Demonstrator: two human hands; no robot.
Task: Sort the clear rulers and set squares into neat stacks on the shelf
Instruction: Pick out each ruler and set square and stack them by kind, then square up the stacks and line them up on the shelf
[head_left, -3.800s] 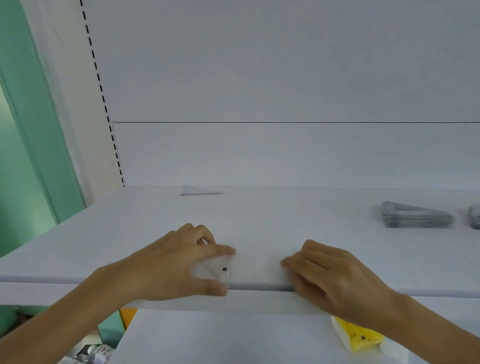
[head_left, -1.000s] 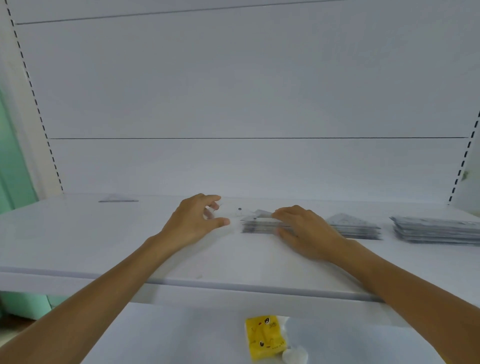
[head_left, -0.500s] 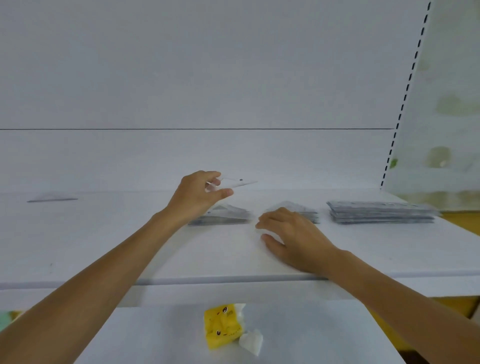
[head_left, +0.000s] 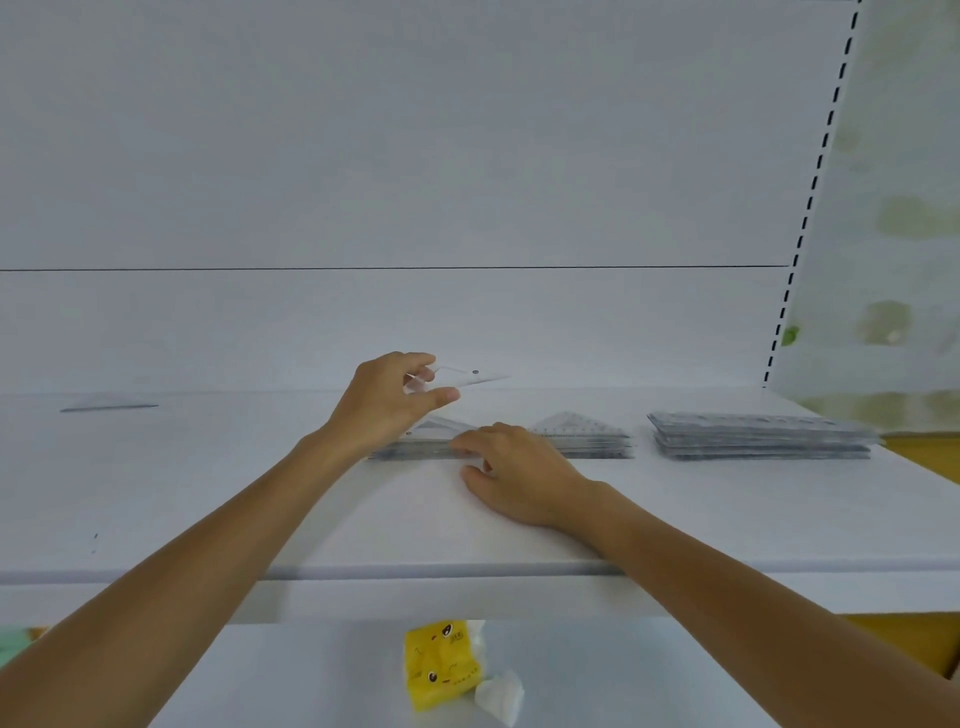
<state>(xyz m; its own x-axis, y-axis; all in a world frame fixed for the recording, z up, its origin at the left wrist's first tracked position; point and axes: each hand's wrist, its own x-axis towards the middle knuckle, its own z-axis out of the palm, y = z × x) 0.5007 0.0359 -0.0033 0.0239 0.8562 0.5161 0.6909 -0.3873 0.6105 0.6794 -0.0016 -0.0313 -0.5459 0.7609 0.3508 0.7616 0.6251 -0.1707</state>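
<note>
The left hand (head_left: 387, 402) pinches 1 clear set square (head_left: 470, 375) between thumb and fingers, holding it in the air just above the near stack (head_left: 415, 448) of set squares on the shelf (head_left: 208, 493). The right hand (head_left: 519, 478) rests on the shelf in front of that stack, fingers relaxed and close together, tips touching its front edge. Just right of the near stack sits a 2nd stack (head_left: 582, 436), and further right a ruler stack (head_left: 758, 436). Well left of it lies 1 loose clear piece (head_left: 109, 405). Below it, a yellow packet (head_left: 441, 665) lies on a lower shelf (head_left: 311, 675).

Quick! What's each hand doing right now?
Left hand: pinches a clear set square, held up above the shelf.
Right hand: open, fingertips touching the nearest stack.
</note>
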